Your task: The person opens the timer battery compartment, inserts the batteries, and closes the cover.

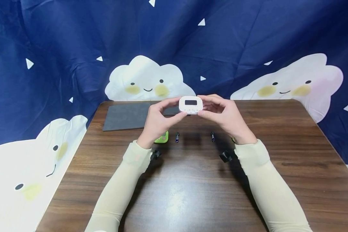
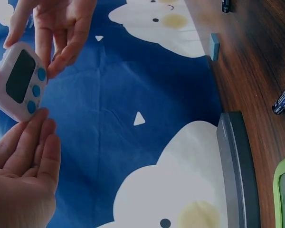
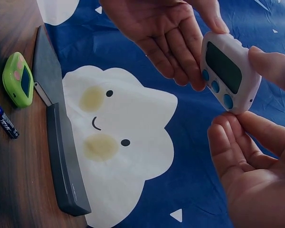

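Observation:
A white digital timer (image 1: 190,109) is held up above the table between both hands. My left hand (image 1: 161,120) pinches its left side between thumb and fingers, and my right hand (image 1: 226,116) pinches its right side likewise. Toward the head camera faces a side with a dark rectangle. Both wrist views look onto the other face, where the timer (image 2: 20,83) has a grey display and a row of three blue round buttons. Fingertips of the right hand (image 3: 256,175) lie at its lower edge in the right wrist view.
Two small batteries, a left one (image 1: 177,137) and a right one (image 1: 212,136), lie apart on the wooden table (image 1: 179,187). A green timer (image 3: 17,80) is partly behind my left wrist in the head view. Farther back lie a grey flat board (image 1: 124,117) and a dark long box (image 3: 66,161).

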`<state>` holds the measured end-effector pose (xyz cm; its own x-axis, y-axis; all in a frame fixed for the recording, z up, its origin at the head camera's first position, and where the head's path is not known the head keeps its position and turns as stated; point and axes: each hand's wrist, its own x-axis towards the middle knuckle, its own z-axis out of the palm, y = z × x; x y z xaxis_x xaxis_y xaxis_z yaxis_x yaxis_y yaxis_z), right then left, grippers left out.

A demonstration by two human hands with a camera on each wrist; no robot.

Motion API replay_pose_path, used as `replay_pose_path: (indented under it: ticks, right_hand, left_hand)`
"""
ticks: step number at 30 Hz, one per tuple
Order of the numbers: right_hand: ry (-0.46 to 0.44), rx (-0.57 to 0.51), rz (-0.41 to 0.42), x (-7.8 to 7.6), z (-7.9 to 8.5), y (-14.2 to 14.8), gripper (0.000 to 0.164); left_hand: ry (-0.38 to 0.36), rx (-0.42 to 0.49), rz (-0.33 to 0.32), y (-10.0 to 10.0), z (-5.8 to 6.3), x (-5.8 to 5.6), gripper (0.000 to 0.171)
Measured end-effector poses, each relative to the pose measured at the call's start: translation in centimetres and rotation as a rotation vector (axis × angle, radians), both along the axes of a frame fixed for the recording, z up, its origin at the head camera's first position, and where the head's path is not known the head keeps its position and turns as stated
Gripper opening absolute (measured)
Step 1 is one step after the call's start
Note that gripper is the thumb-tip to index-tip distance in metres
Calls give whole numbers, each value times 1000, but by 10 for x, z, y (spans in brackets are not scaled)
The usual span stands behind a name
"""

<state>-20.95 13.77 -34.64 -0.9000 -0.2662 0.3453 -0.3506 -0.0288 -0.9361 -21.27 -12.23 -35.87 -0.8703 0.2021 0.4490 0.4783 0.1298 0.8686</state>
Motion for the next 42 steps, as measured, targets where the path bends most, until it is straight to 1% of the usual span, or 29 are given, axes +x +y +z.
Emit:
replay_pose_path:
  ticks: [2,4,7,9,12,16,18,20,23,26,29,32,34,37,39,42]
  right_hand:
    - [0,2,3,0,0,0,49]
    - [-5,1,17,0,1,1,48]
    - [-18,7,50,0,2,3,45]
    - [-35,4,81,0,2,5,43]
    - [-57,-13,151,1,2,9,43]
    - [-84,-70,288,1,2,13,49]
    - [-90,-95,343,1,1,14,53]
    - [-87,-107,365,1,1,15,55]
    - [-80,-101,347,1,0,14,54]
    - [-59,-78,258,0,-1,11,50]
    - [-29,-72,139,-2,-2,7,48]
    - [6,-75,24,-2,-5,2,50]
    - [34,-77,-41,-2,-7,-4,51]
    - [89,-68,-145,-1,-12,-15,52]
    - [121,-54,-214,1,-14,-23,52]
    - [143,-14,-314,6,-15,-34,50]
  left_hand:
    - [-3,-1,-11,-1,0,-1,49]
    - [-12,12,-39,-3,0,-2,49]
    - [-53,49,-99,-6,2,-1,47]
    - [-91,80,-153,-8,3,-1,47]
    - [-142,114,-242,-9,6,0,47]
    - [-167,129,-350,-9,7,3,49]
    - [-171,129,-380,-9,8,4,51]
    - [-176,124,-394,-8,8,5,51]
    - [-193,116,-369,-8,8,4,51]
    - [-199,119,-312,-7,6,3,46]
    - [-164,113,-223,-6,4,1,40]
    - [-109,99,-110,-3,3,-1,35]
    - [-73,83,-35,-1,2,-2,34]
    - [-32,47,50,1,1,-2,33]
    - [-13,16,74,1,1,-2,35]
    - [-18,-34,74,0,1,0,45]
